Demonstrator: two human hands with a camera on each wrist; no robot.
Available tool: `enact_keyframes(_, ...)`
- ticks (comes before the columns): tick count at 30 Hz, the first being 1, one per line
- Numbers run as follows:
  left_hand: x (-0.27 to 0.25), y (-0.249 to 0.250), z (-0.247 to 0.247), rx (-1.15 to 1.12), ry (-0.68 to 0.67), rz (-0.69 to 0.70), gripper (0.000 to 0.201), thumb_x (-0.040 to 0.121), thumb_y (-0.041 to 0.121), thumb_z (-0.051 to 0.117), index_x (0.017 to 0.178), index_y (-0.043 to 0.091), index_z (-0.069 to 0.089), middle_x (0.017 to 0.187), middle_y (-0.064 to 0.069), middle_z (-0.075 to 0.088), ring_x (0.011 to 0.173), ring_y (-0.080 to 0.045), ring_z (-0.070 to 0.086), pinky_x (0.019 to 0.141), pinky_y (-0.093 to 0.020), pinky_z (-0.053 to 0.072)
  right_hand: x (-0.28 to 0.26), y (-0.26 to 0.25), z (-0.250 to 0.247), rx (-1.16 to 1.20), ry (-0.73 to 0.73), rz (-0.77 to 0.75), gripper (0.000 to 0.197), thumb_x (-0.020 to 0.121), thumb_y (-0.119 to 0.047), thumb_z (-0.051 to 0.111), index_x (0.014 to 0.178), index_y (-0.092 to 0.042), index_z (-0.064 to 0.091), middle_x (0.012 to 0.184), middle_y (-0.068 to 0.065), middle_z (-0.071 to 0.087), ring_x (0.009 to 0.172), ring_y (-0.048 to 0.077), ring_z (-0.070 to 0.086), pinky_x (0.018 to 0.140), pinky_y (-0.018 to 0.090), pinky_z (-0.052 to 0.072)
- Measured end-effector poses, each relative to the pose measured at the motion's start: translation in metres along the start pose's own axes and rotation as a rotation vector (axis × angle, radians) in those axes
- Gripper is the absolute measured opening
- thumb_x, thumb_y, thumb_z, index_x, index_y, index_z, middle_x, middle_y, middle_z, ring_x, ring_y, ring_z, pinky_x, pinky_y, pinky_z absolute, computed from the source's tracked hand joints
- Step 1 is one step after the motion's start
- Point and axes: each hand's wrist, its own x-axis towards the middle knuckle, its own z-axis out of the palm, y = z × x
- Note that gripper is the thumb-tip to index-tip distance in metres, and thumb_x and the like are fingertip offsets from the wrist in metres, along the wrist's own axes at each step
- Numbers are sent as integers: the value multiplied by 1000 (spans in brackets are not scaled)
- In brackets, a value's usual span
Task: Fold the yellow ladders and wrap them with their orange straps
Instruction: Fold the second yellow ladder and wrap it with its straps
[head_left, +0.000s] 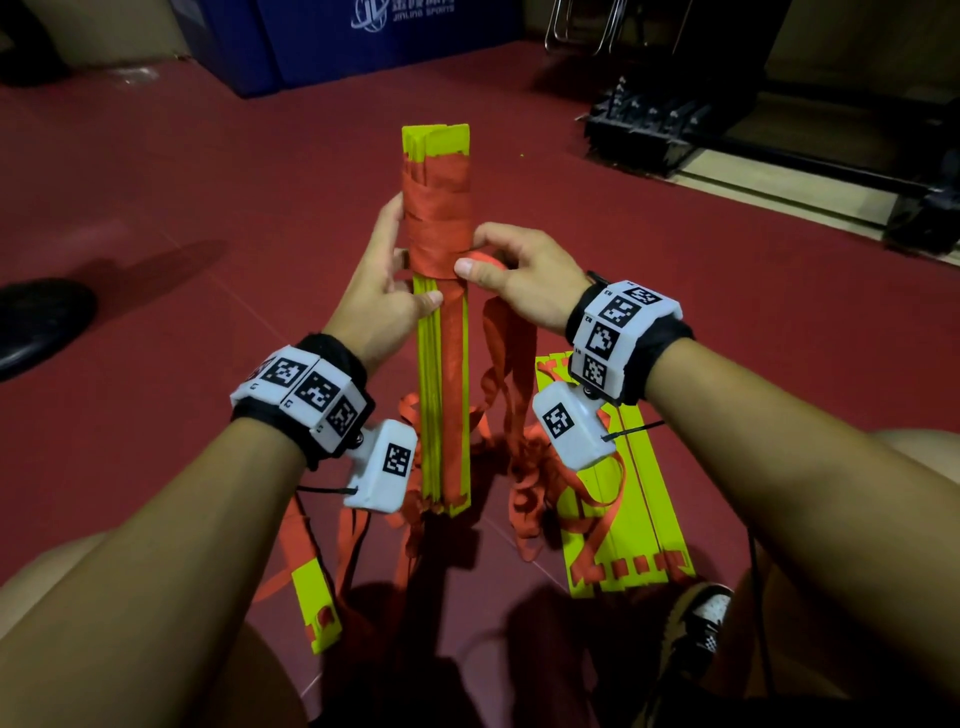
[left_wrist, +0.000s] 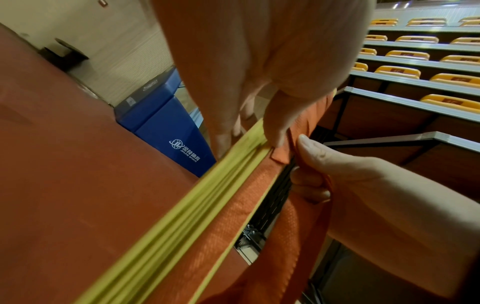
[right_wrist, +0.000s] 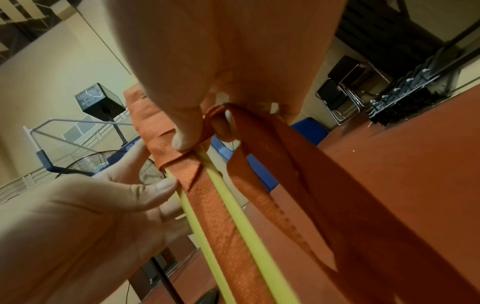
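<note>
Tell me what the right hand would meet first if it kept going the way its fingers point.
Most likely the orange strap wound on the folded yellow ladder; the right hand already pinches it there.

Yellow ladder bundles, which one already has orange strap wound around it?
The upright bundle held by both hands; the flat bundle on the floor is unwrapped.

Both forearms reach forward from the bottom corners of the frame and meet near its centre. The left hand (head_left: 382, 278) cups the upright yellow bundle (head_left: 442, 395) from the left, fingers behind, thumb across the front. The right hand (head_left: 519, 280) pinches the orange strap (head_left: 440, 218) against it, thumb pressing and fingers curled.
</note>
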Motion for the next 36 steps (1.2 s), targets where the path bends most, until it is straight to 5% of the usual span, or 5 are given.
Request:
enact_keyframes(9,1,-5,-5,-26,29,-55,96,74,-11,56,153,39,31,116,-16,73,105,-35,66,100,-63,48,0,-1,1,8,-20,21,39,88,-44,63,92,-6,64,80,17,64,71,23,54,75,43,47)
enact_keyframes(15,4,-11,0,68,-114,-56,118,79,-24,56,160,37,-4,108,-2,64,77,-21,57,65,-33,54,1,2,4,-40,32,37,32,88,-40,67,73,-13,58,63,0,48,63,17,44,64,40,40)
enact_keyframes(19,2,-25,7,173,-38,-26,131,69,11,82,157,38,-10,122,-2,68,102,-35,71,92,-59,57,1,-3,8,-73,13,41,38,84,-43,71,64,-24,46,58,-8,42,58,13,39,61,34,34)
enact_keyframes(24,1,-27,3,423,123,-64,118,65,33,79,156,46,6,106,1,75,91,-27,73,86,-45,60,0,-4,12,-21,23,57,41,81,-43,78,64,-23,47,59,-8,44,57,13,41,58,32,35)
enact_keyframes(36,8,-14,-4,81,30,-151,96,80,-22,67,149,23,17,102,-17,73,68,-13,67,63,-28,57,-6,-9,-8,82,-155,70,32,91,-26,66,93,6,61,72,9,47,68,19,42,66,31,33)
